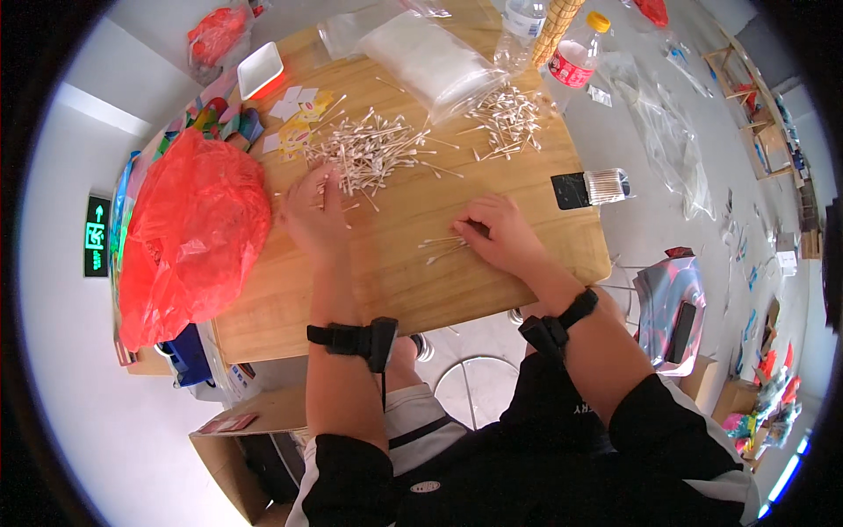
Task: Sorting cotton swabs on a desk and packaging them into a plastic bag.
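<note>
A big loose pile of cotton swabs [373, 149] lies on the wooden table [378, 281]. At its near left edge is my left hand [309, 215], thumb and fingertips closed at a cotton swab. My right hand [502, 233] rests on the table to the right, its curled fingers closed round several cotton swabs [443, 248], whose heads stick out to the left. A second, smaller heap of swabs [507, 121] spreads at the far right. Near the right edge sits a clear pack of swabs [606, 186] with a black end piece.
A red plastic bag [198, 233] covers the left side of the table. Beyond it are a white tray [261, 70] and small white and yellow cards [299, 119]. At the back lie a clear bag [430, 66] and two plastic bottles, one yellow-capped [575, 61]. A cardboard box [237, 457] stands below left.
</note>
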`<move>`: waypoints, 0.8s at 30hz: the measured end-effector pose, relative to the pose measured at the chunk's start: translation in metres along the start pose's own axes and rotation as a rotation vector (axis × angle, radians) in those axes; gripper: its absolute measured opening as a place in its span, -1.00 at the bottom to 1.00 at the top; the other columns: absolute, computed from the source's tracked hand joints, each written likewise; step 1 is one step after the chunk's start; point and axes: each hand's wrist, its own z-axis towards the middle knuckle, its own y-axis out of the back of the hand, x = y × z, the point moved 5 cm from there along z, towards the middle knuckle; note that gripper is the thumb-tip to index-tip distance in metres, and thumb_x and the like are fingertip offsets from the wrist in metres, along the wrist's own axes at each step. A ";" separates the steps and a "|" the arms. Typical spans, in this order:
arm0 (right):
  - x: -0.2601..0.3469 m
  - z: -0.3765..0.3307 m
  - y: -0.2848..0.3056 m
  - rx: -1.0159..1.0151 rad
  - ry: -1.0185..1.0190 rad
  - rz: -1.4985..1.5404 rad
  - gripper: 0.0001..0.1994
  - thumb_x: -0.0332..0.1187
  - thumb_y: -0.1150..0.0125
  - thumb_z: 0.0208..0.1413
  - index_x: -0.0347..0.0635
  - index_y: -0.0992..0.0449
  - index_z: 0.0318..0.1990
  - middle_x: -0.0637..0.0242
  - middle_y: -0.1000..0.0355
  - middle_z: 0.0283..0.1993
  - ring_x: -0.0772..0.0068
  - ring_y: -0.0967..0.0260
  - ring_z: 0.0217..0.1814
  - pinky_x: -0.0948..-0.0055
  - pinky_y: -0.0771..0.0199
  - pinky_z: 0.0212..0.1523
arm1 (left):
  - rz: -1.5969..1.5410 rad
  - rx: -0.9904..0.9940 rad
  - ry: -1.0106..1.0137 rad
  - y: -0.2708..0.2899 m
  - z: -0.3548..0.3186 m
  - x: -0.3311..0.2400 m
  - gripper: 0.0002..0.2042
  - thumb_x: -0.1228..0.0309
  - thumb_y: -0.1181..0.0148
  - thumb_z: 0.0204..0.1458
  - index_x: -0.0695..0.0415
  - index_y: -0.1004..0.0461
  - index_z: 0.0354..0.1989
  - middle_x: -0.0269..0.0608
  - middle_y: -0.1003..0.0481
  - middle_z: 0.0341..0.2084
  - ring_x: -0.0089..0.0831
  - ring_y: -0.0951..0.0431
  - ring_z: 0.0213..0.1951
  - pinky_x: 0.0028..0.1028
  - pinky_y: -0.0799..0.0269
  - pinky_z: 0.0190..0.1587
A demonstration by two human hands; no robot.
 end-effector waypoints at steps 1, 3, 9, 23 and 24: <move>0.003 0.002 0.000 -0.011 0.016 0.003 -0.88 -0.29 -0.30 0.14 -0.12 -0.57 -0.35 0.28 -0.49 -0.39 0.12 -0.44 -0.24 0.17 -0.37 -0.10 | -0.105 -0.022 0.021 0.003 0.003 0.007 -0.90 0.38 -0.32 0.12 0.00 -0.68 -0.21 -0.34 -0.67 -0.22 -0.33 -0.59 -0.13 -0.29 -0.37 0.01; 0.005 0.003 0.000 -0.005 0.018 0.010 -0.88 -0.30 -0.30 0.14 -0.11 -0.57 -0.35 0.28 -0.49 -0.39 0.12 -0.44 -0.23 0.17 -0.37 -0.09 | -0.210 -0.045 0.042 0.006 0.004 0.011 -0.91 0.41 -0.31 0.14 0.05 -0.68 -0.22 -0.32 -0.67 -0.21 -0.37 -0.61 -0.16 -0.34 -0.42 -0.03; -0.004 -0.001 0.000 -0.004 -0.105 0.116 -0.89 -0.33 -0.27 0.17 -0.15 -0.60 -0.25 0.23 -0.52 -0.33 0.14 -0.47 -0.26 0.18 -0.44 -0.13 | -0.935 0.159 0.347 -0.006 -0.003 -0.009 -0.90 0.44 -0.24 0.23 0.19 -0.65 -0.24 -0.28 -0.65 -0.23 -0.65 -0.58 -0.24 -0.54 -0.49 -0.22; -0.006 0.002 0.004 -0.083 -0.276 0.195 -0.81 -0.42 -0.32 0.17 -0.20 -0.61 -0.08 0.18 -0.55 -0.25 0.33 -0.49 -0.30 0.39 -0.52 -0.23 | -0.435 0.705 -0.176 -0.048 -0.059 -0.072 -0.78 0.44 -0.31 0.10 0.22 -0.58 -0.09 -0.05 -0.59 -0.28 -0.17 -0.61 -0.27 -0.33 -0.51 -0.18; -0.008 0.001 0.009 -0.129 -0.330 0.191 -0.84 -0.43 -0.32 0.16 -0.22 -0.61 -0.12 0.17 -0.55 -0.25 0.30 -0.50 -0.30 0.39 -0.52 -0.23 | -0.438 0.707 -0.176 -0.045 -0.059 -0.075 -0.78 0.44 -0.31 0.10 0.22 -0.58 -0.09 -0.05 -0.59 -0.28 -0.17 -0.61 -0.27 -0.33 -0.51 -0.18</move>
